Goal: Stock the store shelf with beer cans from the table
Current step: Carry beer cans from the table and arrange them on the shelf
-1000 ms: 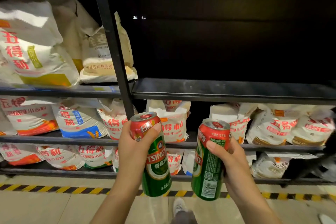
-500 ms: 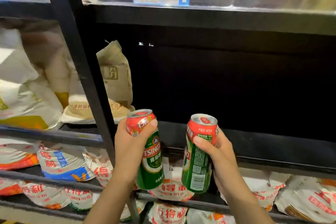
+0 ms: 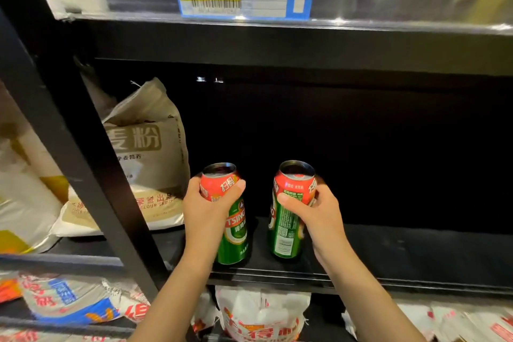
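Both hands loaded. L hand [image 3: 206, 212] wraps the left Tsingtao can [image 3: 231, 219], fingers curled round its upper red band, thumb across the front. R hand [image 3: 319, 214] grips the right Tsingtao can [image 3: 288, 216] the same way. Long axes near upright, tops tipped slightly away from the camera. Can bases sit at or just above the front of the black shelf [image 3: 416, 255]; can't tell if touching. Cans apart, side by side. Kraft flour bag [image 3: 150, 153] just left of L can. Next, I'd guess: set down, slide back, let go.
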A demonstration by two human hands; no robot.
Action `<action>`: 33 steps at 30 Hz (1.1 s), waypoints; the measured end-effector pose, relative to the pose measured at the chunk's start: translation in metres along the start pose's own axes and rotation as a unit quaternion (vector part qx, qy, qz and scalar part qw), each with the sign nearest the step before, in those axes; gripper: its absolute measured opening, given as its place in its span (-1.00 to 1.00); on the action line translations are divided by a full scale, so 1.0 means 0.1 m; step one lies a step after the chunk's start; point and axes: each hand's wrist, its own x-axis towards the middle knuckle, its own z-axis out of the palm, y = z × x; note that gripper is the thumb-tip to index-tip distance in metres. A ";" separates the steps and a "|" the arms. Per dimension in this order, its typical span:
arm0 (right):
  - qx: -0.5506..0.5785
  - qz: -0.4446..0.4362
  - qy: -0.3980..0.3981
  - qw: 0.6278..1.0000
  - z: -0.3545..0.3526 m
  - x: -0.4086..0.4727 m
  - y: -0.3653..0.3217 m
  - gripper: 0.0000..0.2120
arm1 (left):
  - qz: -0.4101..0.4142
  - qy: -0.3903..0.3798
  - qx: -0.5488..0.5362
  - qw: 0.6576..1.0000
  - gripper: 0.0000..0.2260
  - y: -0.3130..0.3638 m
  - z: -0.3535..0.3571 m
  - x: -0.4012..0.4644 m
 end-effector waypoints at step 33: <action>-0.037 -0.080 0.036 0.995 0.38 0.37 0.50 -0.26 | 0.044 -0.079 0.035 0.995 -0.34 -0.54 -0.07 0.41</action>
